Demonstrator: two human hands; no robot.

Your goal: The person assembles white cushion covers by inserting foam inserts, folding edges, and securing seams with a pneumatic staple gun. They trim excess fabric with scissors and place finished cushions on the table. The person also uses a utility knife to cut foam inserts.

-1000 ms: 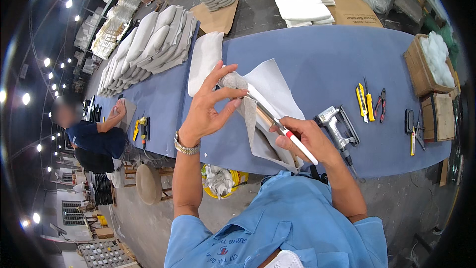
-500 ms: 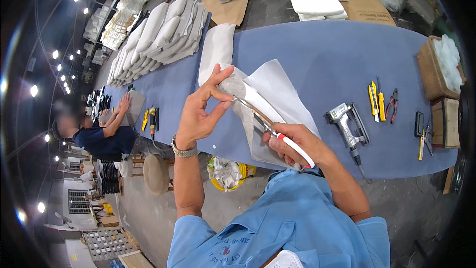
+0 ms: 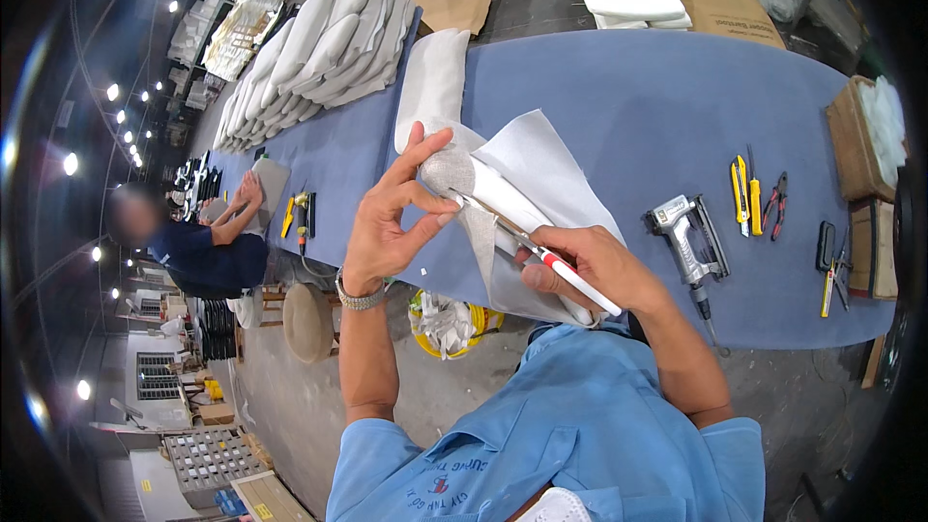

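My right hand (image 3: 594, 266) grips scissors (image 3: 574, 282) with white and red handles, blades pointing to the upper left. The blade tips lie at the fabric edge beside my left hand (image 3: 391, 227), whose thumb and forefinger pinch that edge while the other fingers stay raised. Between my hands is a padded piece with a rounded end wrapped in grey fabric (image 3: 449, 172) and white padding (image 3: 503, 188) showing along it. A loose pale grey fabric flap (image 3: 551, 162) spreads out on its right. A flat light grey padded panel (image 3: 432, 72) lies just beyond.
On the blue table (image 3: 696, 97) to the right lie a staple gun (image 3: 686, 237), a yellow cutter (image 3: 740, 195), a screwdriver (image 3: 754, 198) and pliers (image 3: 776, 203). Stacked cushions (image 3: 319, 48) stand far left. A co-worker (image 3: 208, 242) works there. Below is a yellow scrap bucket (image 3: 483, 326).
The scissors have closed further at the fabric edge, their handles now nearer together. My left hand keeps its pinch. The whole view has shifted slightly.
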